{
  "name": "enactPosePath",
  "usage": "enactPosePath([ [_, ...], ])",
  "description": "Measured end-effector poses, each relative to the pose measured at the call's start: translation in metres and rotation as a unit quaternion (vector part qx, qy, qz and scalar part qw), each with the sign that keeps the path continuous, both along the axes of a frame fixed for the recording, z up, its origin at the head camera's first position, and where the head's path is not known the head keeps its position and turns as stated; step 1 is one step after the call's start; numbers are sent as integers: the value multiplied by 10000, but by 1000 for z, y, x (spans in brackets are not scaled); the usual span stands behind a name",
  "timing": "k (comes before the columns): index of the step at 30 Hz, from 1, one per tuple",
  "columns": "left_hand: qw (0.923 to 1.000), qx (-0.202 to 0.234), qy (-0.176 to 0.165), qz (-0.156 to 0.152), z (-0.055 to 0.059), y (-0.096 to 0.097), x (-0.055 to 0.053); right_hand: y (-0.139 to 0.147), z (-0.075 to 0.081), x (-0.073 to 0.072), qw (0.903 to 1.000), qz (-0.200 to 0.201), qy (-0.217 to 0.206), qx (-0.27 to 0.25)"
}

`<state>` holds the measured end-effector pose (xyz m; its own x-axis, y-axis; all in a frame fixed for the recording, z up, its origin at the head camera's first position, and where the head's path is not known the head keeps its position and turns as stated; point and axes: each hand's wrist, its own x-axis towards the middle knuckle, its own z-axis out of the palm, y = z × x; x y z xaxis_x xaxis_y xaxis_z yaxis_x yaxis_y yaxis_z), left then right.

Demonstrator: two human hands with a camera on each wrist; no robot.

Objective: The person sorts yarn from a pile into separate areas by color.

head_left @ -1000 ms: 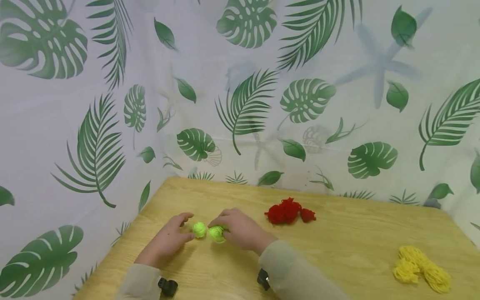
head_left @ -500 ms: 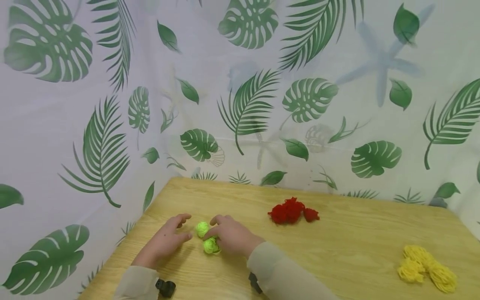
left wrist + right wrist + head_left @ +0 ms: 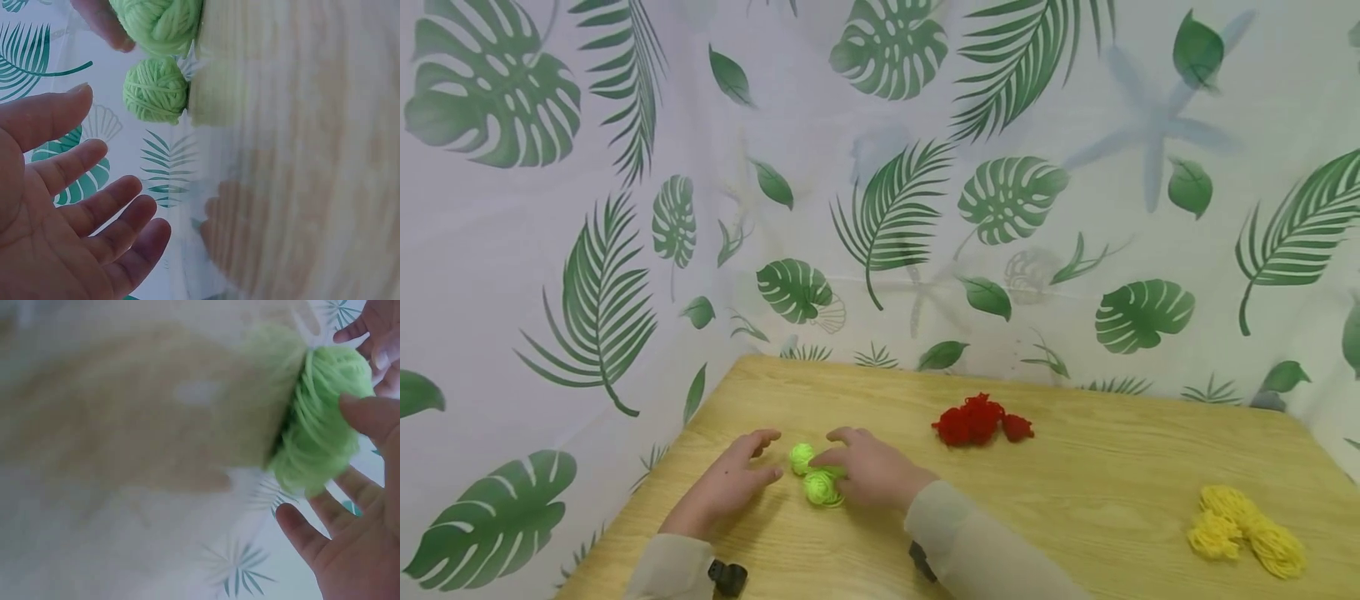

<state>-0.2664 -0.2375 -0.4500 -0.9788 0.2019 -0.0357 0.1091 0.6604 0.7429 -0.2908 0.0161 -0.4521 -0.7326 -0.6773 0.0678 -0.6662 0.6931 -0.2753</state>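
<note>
Two lime-green yarn balls lie close together on the wooden table: a small round ball [image 3: 801, 457] and, just nearer to me, a larger looser ball [image 3: 822, 487]. My right hand [image 3: 874, 475] is at the right side of the larger one. In the right wrist view, its spread fingers and thumb stand about that yarn [image 3: 325, 419] without curling round it. To the left, my left hand [image 3: 733, 479] hovers with relaxed, parted fingers, holding nothing. The left wrist view shows the small ball [image 3: 156, 90] beyond its thumb, with a gap between.
A heap of red yarn [image 3: 977, 420] lies toward the back of the table [image 3: 1075, 500], a smaller red ball [image 3: 1017, 427] beside it. Yellow yarn bundles [image 3: 1247, 529] sit at the right. Leaf-printed white cloth [image 3: 910, 333] stands behind and along the left.
My right hand has brought the larger green ball toward me and slightly left, beside the small one, and its fingers have loosened from it. The left hand has drawn back slightly.
</note>
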Motion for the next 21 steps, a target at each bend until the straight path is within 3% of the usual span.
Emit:
enactPosePath([
  [7,9996,-198,181,14,4,4,0,28,23,0,9993,-251,287,1],
  [15,9960,-668,597,21,12,15,3,76,43,3,9936,-852,721,-161],
  [18,9912,-953,915,76,15,21,5,97,52,7,9906,-971,930,-267],
  [21,9814,-1343,1369,51,18,28,7,123,60,15,9876,-1008,1156,-331],
])
